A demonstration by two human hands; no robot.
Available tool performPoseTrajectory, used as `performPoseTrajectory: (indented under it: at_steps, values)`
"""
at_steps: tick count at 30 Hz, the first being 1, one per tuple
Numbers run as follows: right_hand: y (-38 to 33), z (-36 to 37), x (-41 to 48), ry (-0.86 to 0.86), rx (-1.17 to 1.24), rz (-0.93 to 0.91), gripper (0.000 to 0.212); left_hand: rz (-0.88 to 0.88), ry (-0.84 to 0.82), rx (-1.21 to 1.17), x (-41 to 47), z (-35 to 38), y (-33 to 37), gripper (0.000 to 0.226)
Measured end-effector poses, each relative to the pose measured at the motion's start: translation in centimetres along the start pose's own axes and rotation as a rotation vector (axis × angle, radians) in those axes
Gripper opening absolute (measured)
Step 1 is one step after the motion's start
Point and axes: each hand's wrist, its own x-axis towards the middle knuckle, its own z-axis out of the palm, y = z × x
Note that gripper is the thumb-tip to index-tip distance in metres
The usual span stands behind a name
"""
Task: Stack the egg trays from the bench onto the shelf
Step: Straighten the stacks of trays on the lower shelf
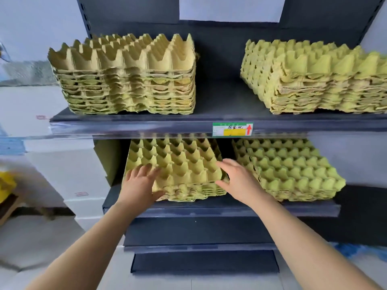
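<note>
From the head camera, a dark grey metal shelving unit (217,97) fills most of the frame, and every tray in sight is already on it. On its upper shelf (146,122) stand two tall stacks of yellow-green moulded pulp egg trays, one at the upper left (129,80) and one at the upper right (314,80), well apart. A green and white price label with a red arrow (232,129) is fixed to that shelf's front edge, right of centre. A white paper sheet (230,9) hangs on the back panel at the top.

On the lower shelf (209,208), at the middle of the frame, are two shorter stacks just beside each other. The person works at the left one, a short stack of yellow-green pulp egg trays (184,164), which sits close to the shelf's front lip. The left hand (140,183) is at its near left corner, fingers straight and spread flat over the top tray, thumb against the stack's front face. The right hand (236,181) is at the near right corner, fingers stretched out along the side, thumb touching the front edge. Neither hand is curled round the trays. The right-hand short stack of egg trays (293,170) lies untouched.

White boxes (62,164) are piled at the left of the frame beside the unit, with a blurred yellow object (6,183) at the far left edge
</note>
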Motion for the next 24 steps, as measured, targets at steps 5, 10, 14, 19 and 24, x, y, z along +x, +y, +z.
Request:
performPoseTrajectory:
  at_steps: [5,10,14,19,24]
  values:
    - [-0.1,2.9,3.1,-0.109,0.083,0.116,0.072,-0.012,-0.057,0.014,0.7,1.8,-2.8,0.067]
    - [0.5,4.0,3.9,-0.089,0.112,0.158,0.06,0.085,0.167,-0.122,1.1,2.8,-3.9,0.049]
    - [1.4,3.6,4.0,0.015,0.093,0.153,0.058,0.122,0.265,-0.127,2.0,2.9,-3.4,0.047]
    - [3.2,3.8,4.4,-0.014,0.078,0.15,0.058,0.121,0.181,-0.126,3.2,4.6,-1.9,0.051]
    - [4.4,4.9,4.0,-0.072,0.044,0.139,0.055,0.156,0.209,-0.069,2.8,6.0,-1.6,0.057]
